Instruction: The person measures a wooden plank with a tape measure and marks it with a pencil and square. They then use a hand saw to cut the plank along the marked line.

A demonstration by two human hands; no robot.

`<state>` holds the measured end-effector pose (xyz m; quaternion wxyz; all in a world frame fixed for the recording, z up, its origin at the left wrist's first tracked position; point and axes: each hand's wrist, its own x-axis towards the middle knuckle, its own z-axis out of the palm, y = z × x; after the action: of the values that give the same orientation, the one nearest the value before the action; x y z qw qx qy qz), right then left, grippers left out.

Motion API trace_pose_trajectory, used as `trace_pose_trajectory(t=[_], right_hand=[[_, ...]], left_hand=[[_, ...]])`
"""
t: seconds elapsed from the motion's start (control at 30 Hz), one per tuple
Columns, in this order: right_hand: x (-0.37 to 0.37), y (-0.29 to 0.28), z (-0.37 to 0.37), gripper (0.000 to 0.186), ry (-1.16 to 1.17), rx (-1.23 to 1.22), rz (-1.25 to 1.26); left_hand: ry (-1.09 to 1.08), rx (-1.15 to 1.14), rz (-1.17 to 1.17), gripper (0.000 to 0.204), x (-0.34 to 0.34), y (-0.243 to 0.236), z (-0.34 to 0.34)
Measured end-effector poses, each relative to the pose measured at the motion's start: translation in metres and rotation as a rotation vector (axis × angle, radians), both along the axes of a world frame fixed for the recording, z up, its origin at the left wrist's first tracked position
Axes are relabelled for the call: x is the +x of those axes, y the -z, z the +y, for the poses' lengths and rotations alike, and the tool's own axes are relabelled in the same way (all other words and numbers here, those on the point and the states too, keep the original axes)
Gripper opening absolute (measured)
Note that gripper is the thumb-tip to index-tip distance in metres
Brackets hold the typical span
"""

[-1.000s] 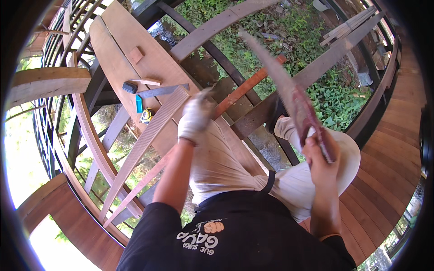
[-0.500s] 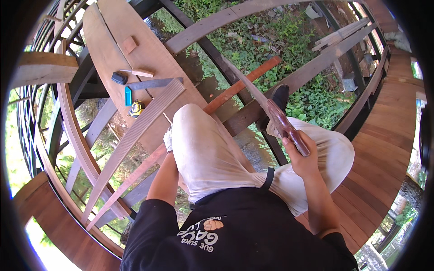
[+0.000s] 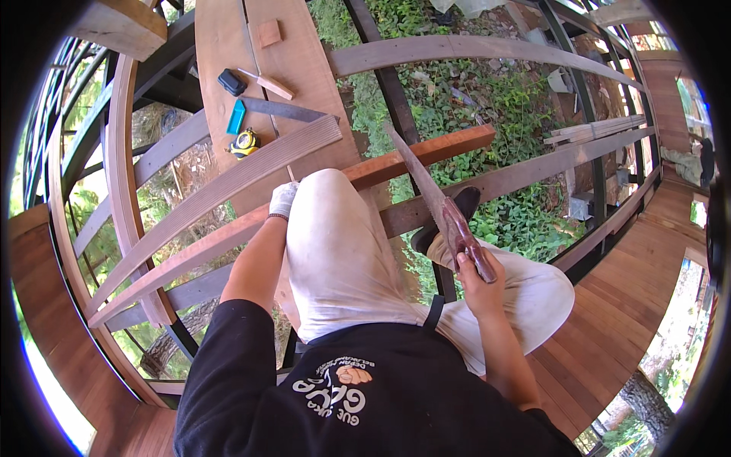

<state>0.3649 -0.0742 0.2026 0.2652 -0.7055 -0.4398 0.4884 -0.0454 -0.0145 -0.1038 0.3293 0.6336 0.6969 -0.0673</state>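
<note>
My right hand [image 3: 480,280] is closed around the brown wooden handle of a handsaw [image 3: 430,186]. The saw's blade slants up and away, lying across a reddish wooden plank [image 3: 457,143] toward its right end, at least as seen from above. My left hand [image 3: 283,199], in a whitish glove, grips the same plank beside my raised knee; the knee hides some of its fingers. Beyond that hand a grooved plank [image 3: 228,202] runs slantwise, its far end over the wide boards. My legs, in pale trousers, straddle the area between the hands.
On the wide boards [image 3: 308,46] lie a yellow tape measure [image 3: 244,142], a teal case [image 3: 237,116], a black block-like item [image 3: 231,81], a wooden-handled tool [image 3: 270,85], a metal strip [image 3: 285,110] and a small wood square [image 3: 269,33]. Open beams [image 3: 472,48] span a drop with plants below.
My view has shifted, so the boards and tools appear farther right and higher. Both hands keep their holds; the saw stays over the reddish plank with its blade tilted a little more upright.
</note>
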Motion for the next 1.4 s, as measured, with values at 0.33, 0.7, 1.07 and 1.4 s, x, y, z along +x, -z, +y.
trace_pose_trajectory(t=[0.33,0.7,1.07,1.4], right_hand=[[0.022,-0.022,-0.009,0.017,-0.043,-0.096,-0.015],[0.006,0.006,0.022,0.017,-0.077,-0.057,-0.07],[0.014,0.034,0.022,0.019,-0.069,-0.072,-0.09],[0.039,-0.021,-0.033,0.019,-0.128,-0.085,-0.115]], left_hand=[[-0.1,-0.152,-0.127,0.032,-0.001,0.01,-0.008],[0.104,-0.11,0.046,0.033,0.03,-0.057,0.01],[0.082,-0.063,0.082,0.029,0.033,-0.04,-0.001],[-0.002,-0.067,0.026,0.03,0.02,-0.003,-0.027]])
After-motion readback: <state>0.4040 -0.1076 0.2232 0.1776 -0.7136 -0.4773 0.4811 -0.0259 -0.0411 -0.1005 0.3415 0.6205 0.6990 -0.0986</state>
